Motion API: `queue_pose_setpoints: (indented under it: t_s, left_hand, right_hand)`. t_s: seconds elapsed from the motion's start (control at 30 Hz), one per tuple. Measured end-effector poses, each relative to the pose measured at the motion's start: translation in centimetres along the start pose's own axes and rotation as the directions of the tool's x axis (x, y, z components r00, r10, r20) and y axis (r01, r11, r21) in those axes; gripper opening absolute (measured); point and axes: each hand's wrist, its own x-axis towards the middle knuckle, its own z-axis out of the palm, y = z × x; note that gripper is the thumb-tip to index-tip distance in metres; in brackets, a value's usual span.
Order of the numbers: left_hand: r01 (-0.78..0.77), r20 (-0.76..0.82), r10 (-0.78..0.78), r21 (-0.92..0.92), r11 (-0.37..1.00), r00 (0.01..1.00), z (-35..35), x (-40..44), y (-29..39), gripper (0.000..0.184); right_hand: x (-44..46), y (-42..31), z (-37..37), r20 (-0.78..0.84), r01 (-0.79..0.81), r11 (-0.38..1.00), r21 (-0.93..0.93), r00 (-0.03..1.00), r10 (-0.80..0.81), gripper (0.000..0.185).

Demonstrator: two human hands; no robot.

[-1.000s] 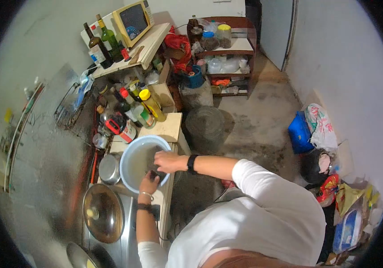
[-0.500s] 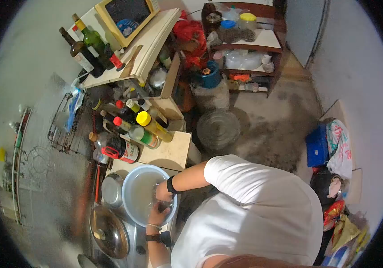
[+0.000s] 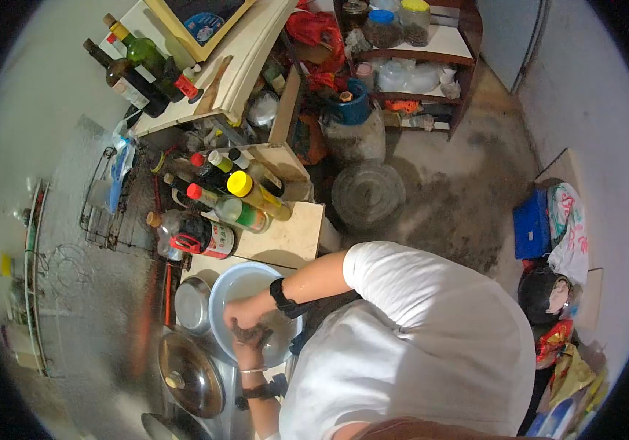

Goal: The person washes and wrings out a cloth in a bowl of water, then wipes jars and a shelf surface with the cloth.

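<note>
Dipping into a round light-blue plastic basin [image 3: 216,331] of cloudy water on the pale tabletop [image 3: 297,233], the bare right hand [image 3: 248,309] and left hand [image 3: 248,354] meet beside small dark matter [image 3: 261,336]; whether their fingers grasp it, I cannot tell.

The person's right hand [image 3: 247,311] and left hand [image 3: 247,350] are close together inside a light-blue basin [image 3: 216,315], near a dark thing [image 3: 256,335], which is difficult to recognise. Just beside the basin there is a metal pot [image 3: 193,304]; near this pot is a glass lid [image 3: 195,375].
</note>
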Motion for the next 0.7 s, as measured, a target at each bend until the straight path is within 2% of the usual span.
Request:
queue_pose_setpoints:
  t_s: [0.07, 0.1, 0.13, 0.17, 0.2, 0.27, 0.3, 0.33, 0.37, 0.4, 0.43, 0.47, 0.5, 0.53, 0.57, 0.6, 0.63, 0.67, 0.7]
  left_hand:
    - [-0.093, -0.099, 0.076, -0.172, 0.981, 0.992, -0.3, -0.1, 1.1, 0.040]
    - [-0.115, -0.148, 0.087, -0.196, 0.974, 0.985, -0.2, -0.2, 1.7, 0.040]
    - [-0.117, -0.145, 0.089, -0.193, 0.974, 0.985, 0.1, -0.4, 2.1, 0.040]
    - [-0.160, -0.155, 0.130, -0.205, 0.966, 0.979, 0.5, -0.5, 2.6, 0.041]
    - [-0.202, -0.163, 0.169, -0.215, 0.956, 0.972, 0.6, -0.5, 2.9, 0.042]
    - [-0.209, -0.161, 0.179, -0.189, 0.959, 0.970, 0.5, -0.1, 2.5, 0.049]
    - [-0.293, -0.201, 0.264, -0.130, 0.947, 0.943, 1.1, -0.3, 2.2, 0.054]
    - [-0.374, -0.235, 0.349, -0.070, 0.925, 0.907, 1.7, -0.4, 2.1, 0.060]
    - [-0.375, -0.232, 0.351, -0.068, 0.924, 0.907, 1.9, -0.5, 2.1, 0.060]
    - [-0.415, -0.135, 0.419, 0.063, 0.908, 0.898, 2.2, -0.6, 2.2, 0.068]
    - [-0.457, -0.028, 0.470, 0.188, 0.869, 0.882, 2.4, -0.7, 2.3, 0.076]
    - [-0.502, 0.085, 0.502, 0.303, 0.810, 0.861, 2.5, -0.7, 2.4, 0.085]
    - [-0.529, 0.093, 0.542, 0.406, 0.745, 0.835, 2.5, -0.5, 2.0, 0.085]
    - [-0.530, 0.096, 0.541, 0.405, 0.745, 0.835, 2.2, -0.2, 1.7, 0.085]
    - [-0.518, 0.120, 0.540, 0.514, 0.684, 0.833, 1.8, 0.1, 1.2, 0.084]
    - [-0.500, 0.143, 0.536, 0.613, 0.612, 0.832, 1.2, 0.5, 0.5, 0.083]
    - [-0.476, 0.113, 0.498, 0.530, 0.702, 0.860, 0.1, 1.5, -1.0, 0.074]
    - [-0.476, 0.108, 0.499, 0.528, 0.704, 0.860, 0.3, 1.4, -0.9, 0.074]
    - [-0.445, 0.105, 0.492, 0.615, 0.651, 0.864, 0.7, 1.3, -0.7, 0.068]
  right_hand:
    - [-0.1, 0.8, -0.6, -0.046, -0.060, 0.997, -0.040, 0.997, 0.058, 0.025]
    - [-0.3, 0.7, -1.0, -0.003, -0.267, 0.961, 0.069, 0.964, 0.267, 0.026]
    - [-0.8, 0.0, -1.8, 0.060, -0.461, 0.872, 0.166, 0.887, 0.458, 0.027]
    - [-1.4, -0.8, -2.6, 0.178, -0.545, 0.817, 0.187, 0.837, 0.517, 0.041]
    - [-1.9, -1.8, -2.5, 0.171, -0.541, 0.819, 0.190, 0.840, 0.515, 0.041]
    - [-2.5, -2.9, -2.4, 0.194, -0.666, 0.623, 0.411, 0.731, 0.654, 0.058]
    - [-2.5, -2.6, -2.1, 0.294, -0.697, 0.590, 0.408, 0.712, 0.638, 0.064]
    - [-2.4, -1.9, -1.8, 0.290, -0.694, 0.592, 0.411, 0.715, 0.637, 0.064]
    - [-2.4, -1.3, -1.6, 0.349, -0.691, 0.583, 0.427, 0.721, 0.599, 0.062]
    - [-2.4, -1.1, -1.3, 0.406, -0.690, 0.573, 0.442, 0.723, 0.558, 0.059]
    - [-2.8, -1.2, -0.6, 0.288, -0.650, 0.620, 0.438, 0.756, 0.588, 0.053]
    - [-2.7, -1.0, -0.2, 0.284, -0.648, 0.621, 0.440, 0.757, 0.589, 0.053]
    - [-2.6, -0.3, 0.2, 0.313, -0.671, 0.616, 0.413, 0.740, 0.595, 0.045]
    - [-2.3, 0.7, 0.8, 0.342, -0.693, 0.610, 0.384, 0.721, 0.603, 0.039]
    - [-2.0, 3.9, 2.3, 0.356, -0.607, 0.660, 0.443, 0.795, 0.492, 0.026]
    - [-1.1, 6.1, 3.2, 0.356, -0.609, 0.659, 0.442, 0.793, 0.494, 0.026]
    - [-0.2, 8.0, 3.9, 0.438, -0.683, 0.611, 0.401, 0.729, 0.526, 0.021]
    - [0.3, 8.8, 4.2, 0.516, -0.750, 0.561, 0.351, 0.655, 0.553, 0.018]
    - [-0.2, 8.3, 4.3, 0.518, -0.752, 0.560, 0.347, 0.652, 0.554, 0.018]
